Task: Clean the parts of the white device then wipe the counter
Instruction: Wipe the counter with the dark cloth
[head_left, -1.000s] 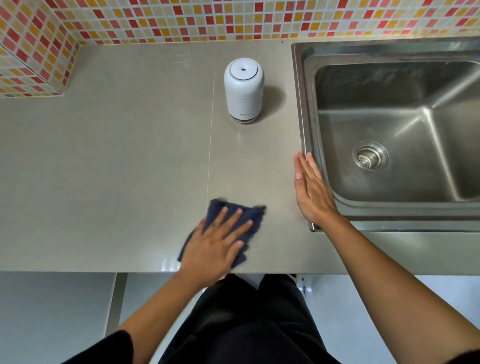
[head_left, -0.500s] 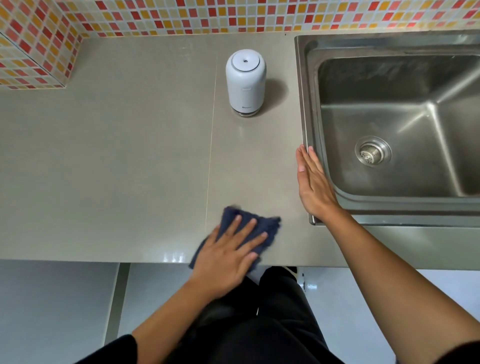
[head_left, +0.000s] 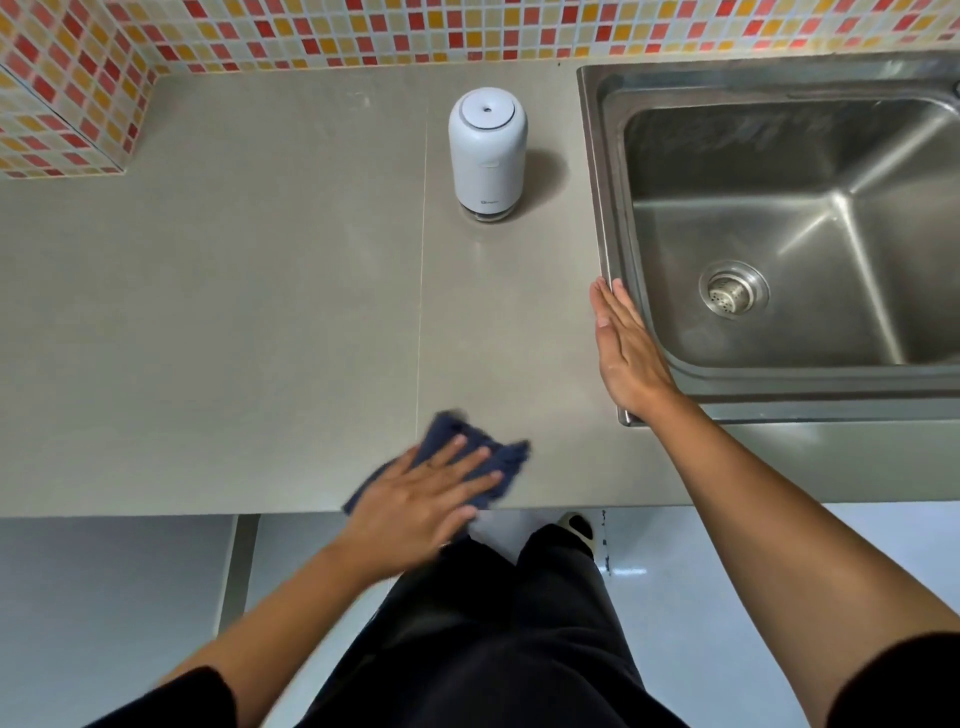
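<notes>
L hand (head_left: 415, 504) flat on blue cloth (head_left: 453, 430) slid left; R hand (head_left: 626, 358) still flat by sink (head_left: 593, 156).

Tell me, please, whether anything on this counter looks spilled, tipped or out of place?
Nothing stands out. The white device stands upright on the counter beside the sink, no spill shows, the left hand presses the blue cloth flat near the front edge, and the right hand rests flat by the sink's rim.

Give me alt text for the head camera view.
Left hand presses a dark blue cloth on the grey counter near its front edge; right hand rests flat beside the steel sink. A white device stands upright behind.
</notes>
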